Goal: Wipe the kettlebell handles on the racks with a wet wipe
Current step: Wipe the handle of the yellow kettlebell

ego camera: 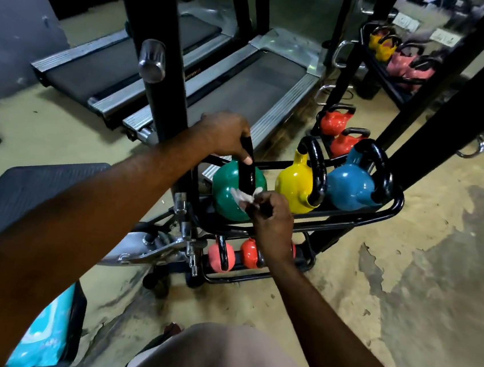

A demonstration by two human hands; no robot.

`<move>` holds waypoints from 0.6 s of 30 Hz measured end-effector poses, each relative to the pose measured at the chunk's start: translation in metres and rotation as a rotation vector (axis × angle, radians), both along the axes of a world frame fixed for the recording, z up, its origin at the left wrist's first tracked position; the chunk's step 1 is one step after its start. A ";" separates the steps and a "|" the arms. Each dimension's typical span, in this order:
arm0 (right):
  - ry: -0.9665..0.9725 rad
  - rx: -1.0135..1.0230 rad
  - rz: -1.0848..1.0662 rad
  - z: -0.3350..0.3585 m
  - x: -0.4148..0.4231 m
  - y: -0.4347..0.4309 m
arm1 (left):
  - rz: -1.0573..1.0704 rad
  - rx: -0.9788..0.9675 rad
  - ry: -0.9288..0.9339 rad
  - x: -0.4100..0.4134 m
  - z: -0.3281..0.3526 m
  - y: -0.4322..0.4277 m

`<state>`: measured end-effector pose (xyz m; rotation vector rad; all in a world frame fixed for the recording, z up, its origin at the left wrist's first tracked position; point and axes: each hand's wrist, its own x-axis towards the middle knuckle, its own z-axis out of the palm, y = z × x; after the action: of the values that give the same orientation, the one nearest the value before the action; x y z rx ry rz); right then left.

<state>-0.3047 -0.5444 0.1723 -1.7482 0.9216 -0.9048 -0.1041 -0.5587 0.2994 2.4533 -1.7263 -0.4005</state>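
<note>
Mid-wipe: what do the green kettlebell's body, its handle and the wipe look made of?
The green kettlebell body: probably vinyl or paint coating over metal; even colour, soft sheen. Its handle: seemingly metal with glossy black finish; sharp highlights. The wipe: thin white nonwoven sheet, crumpled in the right hand.

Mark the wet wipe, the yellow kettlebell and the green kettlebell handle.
wet wipe (241, 195): head view, on its white crumpled middle.
yellow kettlebell (292, 185): head view, on its yellow body.
green kettlebell handle (246, 174): head view, on its black bar.

Readable text: none | treadmill rail (191, 72): small mark, too blurred to read | blue pack (48, 333): print illegible
</note>
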 end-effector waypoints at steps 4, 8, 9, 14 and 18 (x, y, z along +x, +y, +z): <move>0.067 0.299 0.072 -0.011 -0.023 -0.004 | -0.022 0.028 0.044 -0.003 -0.004 -0.001; -0.311 0.556 0.037 0.028 -0.036 -0.047 | -0.018 -0.013 0.067 -0.016 -0.004 -0.010; -0.344 0.554 0.030 0.035 -0.039 -0.060 | -0.001 -0.031 0.068 -0.019 -0.009 -0.011; 0.137 -0.128 -0.133 0.039 -0.075 -0.123 | -0.036 -0.157 0.114 -0.055 -0.030 -0.031; 0.289 -0.435 -0.088 0.053 -0.070 -0.149 | -0.076 -0.314 0.158 -0.076 -0.037 -0.057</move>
<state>-0.3752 -0.6939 0.2248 -2.2702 1.0484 -0.9775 -0.1806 -0.6156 0.2627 2.0858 -1.6755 -0.2950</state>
